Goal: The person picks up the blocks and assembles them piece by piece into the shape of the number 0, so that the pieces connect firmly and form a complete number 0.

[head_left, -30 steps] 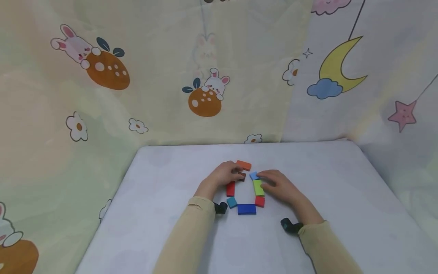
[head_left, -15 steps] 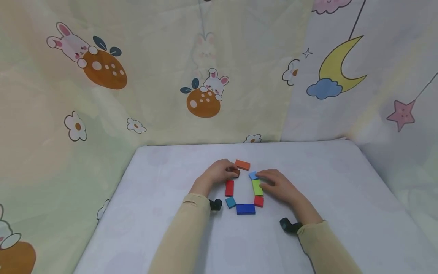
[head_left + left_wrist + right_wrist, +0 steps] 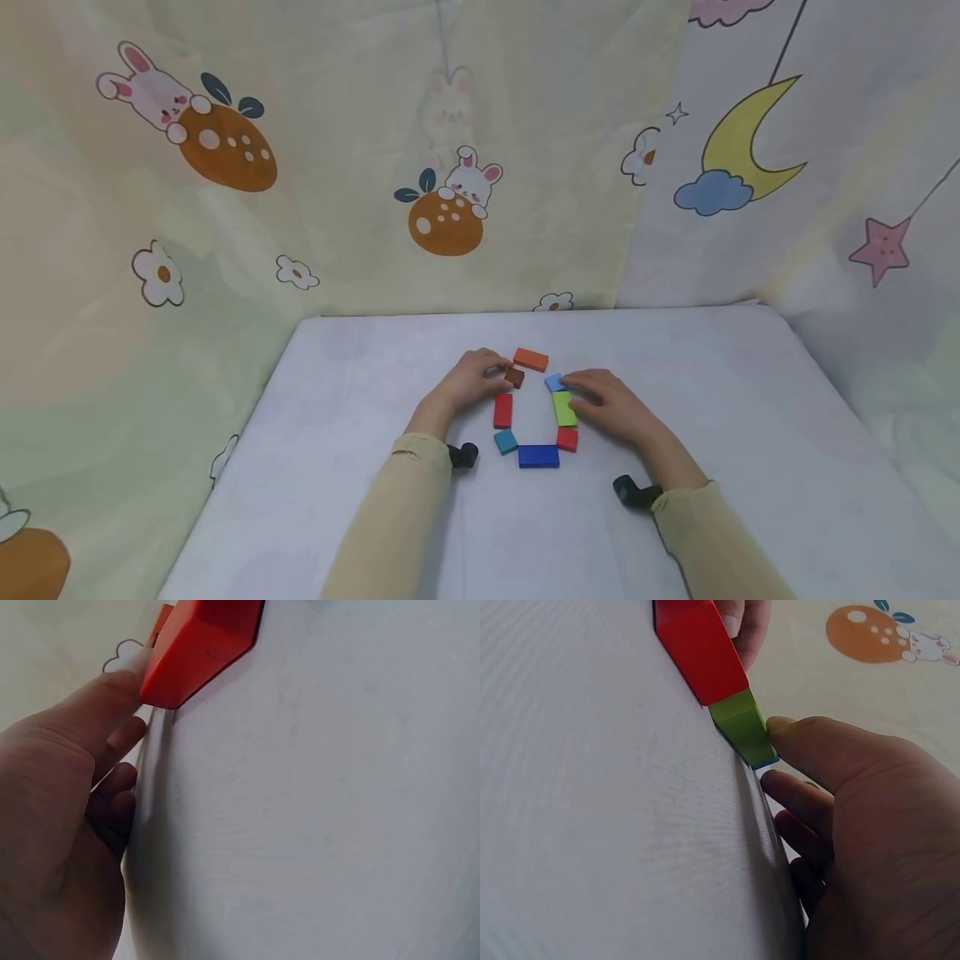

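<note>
In the head view my left hand (image 3: 470, 379) is beside a small brown block (image 3: 514, 378), thumb and forefinger parted at its left side. Whether they still touch it I cannot tell. My right hand (image 3: 611, 406) rests at the ring's right side, forefinger at the light blue block (image 3: 555, 382), thumb against the green block (image 3: 744, 726). The ring also has an orange block (image 3: 531, 360) at the top, a long red block (image 3: 503, 411), a teal block (image 3: 506, 442), a dark blue block (image 3: 538, 456) and a small red block (image 3: 567, 439).
The blocks lie on a white-covered table (image 3: 315, 517). Behind it hangs a printed cloth (image 3: 345, 167) with rabbits, flowers and a moon. Black wrist cameras (image 3: 636, 492) are worn near both sleeve cuffs.
My left hand has drawn the brown block leftward, away from the ring's inside, and its fingers have then parted and slid back left. The right hand has stayed in place.
</note>
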`<act>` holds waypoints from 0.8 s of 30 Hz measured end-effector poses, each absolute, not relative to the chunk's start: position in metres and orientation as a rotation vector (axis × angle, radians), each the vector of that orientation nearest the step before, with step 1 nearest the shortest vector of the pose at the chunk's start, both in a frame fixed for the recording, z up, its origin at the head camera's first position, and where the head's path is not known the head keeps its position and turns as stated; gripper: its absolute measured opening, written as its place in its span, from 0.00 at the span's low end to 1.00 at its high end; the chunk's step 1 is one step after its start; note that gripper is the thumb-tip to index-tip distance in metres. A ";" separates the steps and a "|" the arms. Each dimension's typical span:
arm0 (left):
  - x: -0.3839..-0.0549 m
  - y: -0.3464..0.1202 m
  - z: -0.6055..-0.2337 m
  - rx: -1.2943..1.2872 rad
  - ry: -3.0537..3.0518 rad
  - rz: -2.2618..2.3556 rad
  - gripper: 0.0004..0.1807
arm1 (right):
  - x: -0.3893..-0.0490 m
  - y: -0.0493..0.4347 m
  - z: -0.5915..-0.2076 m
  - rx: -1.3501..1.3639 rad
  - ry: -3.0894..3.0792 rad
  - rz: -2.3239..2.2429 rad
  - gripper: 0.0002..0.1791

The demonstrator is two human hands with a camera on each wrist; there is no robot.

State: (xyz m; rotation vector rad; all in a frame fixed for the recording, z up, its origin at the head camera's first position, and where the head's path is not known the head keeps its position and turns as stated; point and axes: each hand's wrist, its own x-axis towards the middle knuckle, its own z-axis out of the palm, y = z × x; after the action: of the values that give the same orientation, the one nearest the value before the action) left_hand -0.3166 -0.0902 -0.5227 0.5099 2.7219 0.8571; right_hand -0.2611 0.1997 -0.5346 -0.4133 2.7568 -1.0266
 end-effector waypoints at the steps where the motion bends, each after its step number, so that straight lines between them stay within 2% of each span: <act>1: -0.316 -0.091 -0.523 0.514 2.721 0.857 0.23 | -0.260 0.200 -0.535 -0.405 2.757 -1.030 0.24; 24: -0.314 -0.110 -0.518 0.690 2.750 0.658 0.21 | -0.253 0.197 -0.532 -0.378 2.757 -1.006 0.25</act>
State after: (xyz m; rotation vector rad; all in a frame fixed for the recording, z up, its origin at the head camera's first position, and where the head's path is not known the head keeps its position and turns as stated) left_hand -0.3143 -0.1101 -0.5181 0.6895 2.7502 0.6583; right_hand -0.2527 0.1966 -0.5323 -0.3776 2.7568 -1.0063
